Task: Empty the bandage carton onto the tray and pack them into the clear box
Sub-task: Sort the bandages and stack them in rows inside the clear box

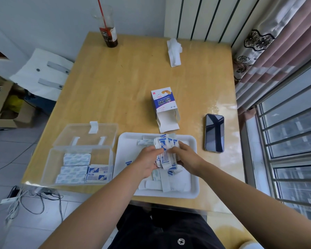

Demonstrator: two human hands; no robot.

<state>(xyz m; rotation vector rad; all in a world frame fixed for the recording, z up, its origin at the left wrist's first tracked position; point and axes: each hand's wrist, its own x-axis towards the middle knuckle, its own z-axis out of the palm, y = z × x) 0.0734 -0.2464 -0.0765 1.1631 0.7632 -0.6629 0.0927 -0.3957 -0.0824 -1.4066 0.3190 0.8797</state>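
Wooden worktop [126,83] beside a window carries a white tray [196,187]. Over it, the left hand [145,162] and right hand [186,159] both grip 1 bundle of bandages [166,150]; more lie loose beneath. An opened carton [162,103] lies just beyond. Left of the tray sits the box [48,164], lid open, partly filled.

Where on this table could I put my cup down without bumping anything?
Bare tabletop spreads between the drink cup, the crumpled tissue and the carton. A smaller patch lies beyond the clear box. The tray is crowded with bandages.
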